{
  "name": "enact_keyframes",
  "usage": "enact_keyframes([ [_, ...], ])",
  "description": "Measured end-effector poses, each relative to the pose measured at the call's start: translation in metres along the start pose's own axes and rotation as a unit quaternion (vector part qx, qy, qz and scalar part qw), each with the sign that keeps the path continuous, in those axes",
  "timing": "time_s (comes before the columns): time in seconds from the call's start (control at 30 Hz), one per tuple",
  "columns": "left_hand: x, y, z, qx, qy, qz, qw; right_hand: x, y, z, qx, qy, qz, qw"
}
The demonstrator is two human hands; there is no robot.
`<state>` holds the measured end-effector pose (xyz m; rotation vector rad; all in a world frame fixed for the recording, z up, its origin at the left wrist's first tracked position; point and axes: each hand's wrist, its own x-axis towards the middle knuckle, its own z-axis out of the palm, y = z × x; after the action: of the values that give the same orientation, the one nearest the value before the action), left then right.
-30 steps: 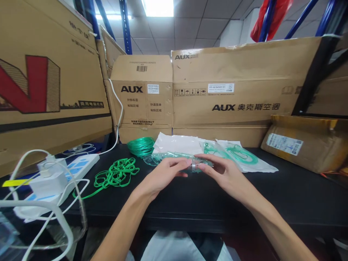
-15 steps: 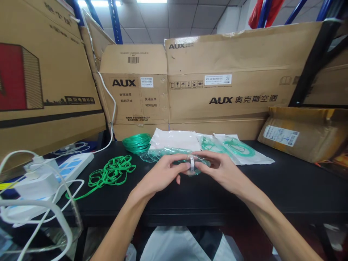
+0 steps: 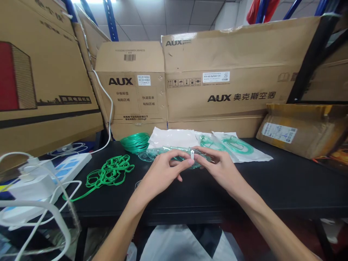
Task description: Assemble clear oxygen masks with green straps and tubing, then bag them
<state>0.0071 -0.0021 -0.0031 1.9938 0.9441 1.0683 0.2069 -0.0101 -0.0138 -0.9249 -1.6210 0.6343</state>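
My left hand (image 3: pixel 168 168) and my right hand (image 3: pixel 217 163) meet over the table's middle, fingers closed around a clear green oxygen mask (image 3: pixel 196 165). A small pale metal nose strip (image 3: pixel 192 155) stands upright between my thumbs and index fingers. My fingers cover much of the mask. Just behind my left hand lie more clear green masks (image 3: pixel 156 152), overlapping one another. A tangle of green elastic cord (image 3: pixel 110 172) rests left of my left hand. Coiled green tubing (image 3: pixel 135 142) sits behind it.
White bags (image 3: pixel 255 154) with pale green tubing lie at the back. A power strip (image 3: pixel 72 166) with white plugs and cables occupies the left. Large cardboard boxes (image 3: pixel 233 87) wall the rear, and a taped brown parcel (image 3: pixel 280 132) stands at right on the black table (image 3: pixel 244 199).
The strip, lying across the mask's front under both thumbs before, now stands up more between my fingertips. My thumbs have shifted slightly upward. The view has moved a little.
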Motion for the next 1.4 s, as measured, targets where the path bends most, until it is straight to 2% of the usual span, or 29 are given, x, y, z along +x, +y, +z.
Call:
enact_keyframes([
  [0.27,0.002,0.003,0.003,0.109,0.061,0.072,0.99,0.0,0.005,0.001,-0.002,-0.029,0.027,0.999],
  [0.5,0.0,0.004,-0.001,0.126,0.054,0.066,0.988,0.002,0.008,-0.002,-0.032,-0.061,0.034,0.997],
  [0.8,0.002,-0.001,0.002,0.137,0.057,0.071,0.986,0.0,0.01,0.004,-0.044,-0.04,0.019,0.998],
  [1.0,0.003,-0.005,0.0,0.151,0.028,0.085,0.985,0.0,0.008,0.004,-0.064,-0.067,0.035,0.995],
  [1.17,0.001,-0.001,0.001,0.165,0.049,0.128,0.977,0.002,0.009,-0.006,-0.101,-0.104,0.067,0.987],
  [1.27,0.0,0.002,0.001,0.19,0.013,0.15,0.97,0.002,0.008,-0.012,-0.112,-0.129,0.07,0.983],
  [1.4,-0.001,0.0,-0.001,0.217,-0.019,0.138,0.966,0.002,0.004,-0.016,-0.115,-0.155,0.066,0.979],
])
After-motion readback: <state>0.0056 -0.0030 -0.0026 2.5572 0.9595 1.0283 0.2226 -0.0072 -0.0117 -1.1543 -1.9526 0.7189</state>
